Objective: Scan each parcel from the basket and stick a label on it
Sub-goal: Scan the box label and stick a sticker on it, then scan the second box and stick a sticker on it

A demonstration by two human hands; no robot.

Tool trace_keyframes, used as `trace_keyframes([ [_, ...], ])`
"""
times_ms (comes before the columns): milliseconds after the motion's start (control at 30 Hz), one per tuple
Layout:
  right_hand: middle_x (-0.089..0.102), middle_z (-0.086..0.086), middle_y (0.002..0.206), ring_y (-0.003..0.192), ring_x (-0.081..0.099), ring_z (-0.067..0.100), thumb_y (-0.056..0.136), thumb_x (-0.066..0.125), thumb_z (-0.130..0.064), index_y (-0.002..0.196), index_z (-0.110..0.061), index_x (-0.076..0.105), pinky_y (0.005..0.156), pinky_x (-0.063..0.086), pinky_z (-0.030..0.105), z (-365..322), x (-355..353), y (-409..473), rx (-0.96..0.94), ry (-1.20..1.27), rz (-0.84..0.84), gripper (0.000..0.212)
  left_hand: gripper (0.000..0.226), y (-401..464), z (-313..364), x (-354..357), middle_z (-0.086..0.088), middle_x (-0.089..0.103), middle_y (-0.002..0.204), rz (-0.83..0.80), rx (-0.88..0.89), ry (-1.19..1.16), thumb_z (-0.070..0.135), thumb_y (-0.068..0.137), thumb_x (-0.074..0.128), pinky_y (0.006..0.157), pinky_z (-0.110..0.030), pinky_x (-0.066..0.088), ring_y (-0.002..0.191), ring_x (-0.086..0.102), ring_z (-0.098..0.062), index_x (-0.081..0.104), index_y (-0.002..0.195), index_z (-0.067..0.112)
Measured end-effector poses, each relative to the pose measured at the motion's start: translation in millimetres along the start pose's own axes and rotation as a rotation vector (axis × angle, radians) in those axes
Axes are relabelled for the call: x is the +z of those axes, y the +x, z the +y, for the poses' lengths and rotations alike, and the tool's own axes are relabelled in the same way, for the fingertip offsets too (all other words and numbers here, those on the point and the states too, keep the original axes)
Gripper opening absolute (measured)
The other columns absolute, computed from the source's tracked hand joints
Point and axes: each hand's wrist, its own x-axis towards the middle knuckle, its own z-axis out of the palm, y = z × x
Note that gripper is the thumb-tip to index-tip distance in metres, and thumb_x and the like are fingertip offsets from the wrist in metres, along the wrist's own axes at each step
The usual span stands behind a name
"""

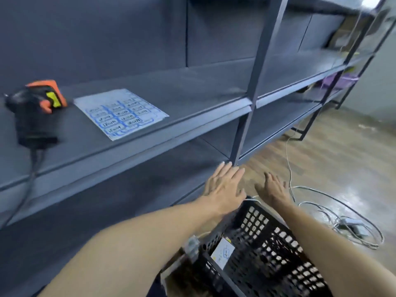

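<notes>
A: Shelf, left to right?
B: Scanner (35,110), then label sheet (121,113), side by side on shelf (192,93).
A: Hands?
B: Left hand (225,187) and right hand (274,189) both flat, fingers spread, holding nothing, over the far end of the basket (267,243).
A: Basket contents?
B: One labelled parcel (222,251) visible inside, below the forearms.

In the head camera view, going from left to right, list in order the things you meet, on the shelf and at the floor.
Scanner → label sheet → left hand → right hand → coil of cables on the floor. The black basket is left out, since it spans beneath both hands.
</notes>
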Motion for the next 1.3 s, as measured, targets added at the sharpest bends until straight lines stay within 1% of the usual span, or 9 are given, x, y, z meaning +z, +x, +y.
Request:
trace_keyframes([
  [167, 0.046, 0.018, 0.14, 0.13, 0.04, 0.036, 0.094, 0.046, -0.036, 0.136, -0.005, 0.042, 0.107, 0.03, 0.047, -72, -122, -4, -0.087, 0.111, 0.277, 0.053, 0.058, -1, -17, -112, -0.005, 0.035, 0.152, 0.184, -0.025, 0.145, 0.031, 0.096, 0.044, 0.119, -0.03, -0.002, 0.145, 0.018, -0.023, 0.031, 0.148, 0.01],
  [267, 0.049, 0.021, 0.136, 0.125, 0.044, 0.039, 0.093, 0.046, -0.034, 0.132, -0.002, 0.045, 0.105, 0.033, 0.047, -137, -173, -13, -0.214, 0.142, 0.349, 0.051, 0.056, -21, -40, -171, -0.006, 0.036, 0.151, 0.265, -0.131, 0.228, 0.032, 0.097, 0.042, 0.119, -0.031, -0.002, 0.145, 0.018, -0.024, 0.032, 0.147, 0.01],
  [400, 0.052, 0.021, 0.132, 0.122, 0.046, 0.038, 0.093, 0.048, -0.031, 0.129, 0.0, 0.046, 0.104, 0.034, 0.045, -248, -204, -44, -0.438, 0.201, 0.366, 0.048, 0.054, -70, -81, -240, -0.006, 0.039, 0.149, 0.337, -0.317, 0.324, 0.033, 0.098, 0.04, 0.118, -0.032, -0.002, 0.143, 0.021, -0.024, 0.032, 0.146, 0.008],
  [533, 0.049, 0.019, 0.137, 0.128, 0.043, 0.035, 0.093, 0.047, -0.029, 0.134, -0.001, 0.044, 0.108, 0.03, 0.043, -361, -203, -105, -0.679, 0.287, 0.304, 0.049, 0.053, -142, -121, -303, -0.006, 0.041, 0.148, 0.394, -0.509, 0.428, 0.034, 0.098, 0.039, 0.118, -0.031, 0.0, 0.142, 0.024, -0.021, 0.035, 0.145, 0.009],
  [667, 0.048, 0.018, 0.138, 0.129, 0.043, 0.034, 0.093, 0.047, -0.03, 0.133, -0.001, 0.046, 0.108, 0.031, 0.041, -451, -185, -172, -0.903, 0.293, 0.228, 0.049, 0.052, -228, -153, -350, -0.005, 0.043, 0.146, 0.448, -0.731, 0.493, 0.033, 0.098, 0.039, 0.117, -0.029, 0.002, 0.139, 0.028, -0.02, 0.038, 0.143, 0.009],
  [900, 0.044, 0.015, 0.141, 0.128, 0.042, 0.033, 0.096, 0.041, -0.035, 0.136, -0.005, 0.042, 0.108, 0.031, 0.041, -547, -150, -278, -1.189, 0.216, 0.077, 0.05, 0.052, -368, -188, -396, -0.004, 0.042, 0.147, 0.472, -1.08, 0.548, 0.032, 0.097, 0.042, 0.118, -0.033, 0.004, 0.139, 0.03, -0.021, 0.037, 0.144, 0.011],
  [1067, 0.047, 0.015, 0.135, 0.123, 0.044, 0.032, 0.097, 0.038, -0.032, 0.129, -0.005, 0.045, 0.103, 0.033, 0.041, -577, -126, -322, -1.244, 0.186, -0.021, 0.043, 0.048, -441, -200, -405, -0.004, 0.049, 0.141, 0.458, -1.256, 0.573, 0.033, 0.097, 0.038, 0.117, -0.036, 0.014, 0.131, 0.04, -0.021, 0.042, 0.14, 0.012],
  [1167, 0.05, 0.014, 0.129, 0.118, 0.047, 0.032, 0.096, 0.032, -0.026, 0.126, -0.005, 0.047, 0.101, 0.037, 0.043, -589, -119, -333, -1.191, 0.248, -0.112, 0.039, 0.048, -464, -201, -405, -0.008, 0.05, 0.139, 0.477, -1.343, 0.528, 0.034, 0.097, 0.037, 0.116, -0.036, 0.015, 0.131, 0.04, -0.024, 0.043, 0.138, 0.009],
  [1300, 0.051, 0.013, 0.127, 0.117, 0.049, 0.032, 0.095, 0.034, -0.031, 0.124, -0.004, 0.047, 0.099, 0.042, 0.044, -601, -120, -337, -1.091, 0.366, -0.239, 0.041, 0.052, -483, -206, -409, -0.012, 0.043, 0.144, 0.553, -1.493, 0.417, 0.035, 0.097, 0.038, 0.112, -0.039, 0.023, 0.132, 0.038, -0.031, 0.039, 0.142, 0.011],
])
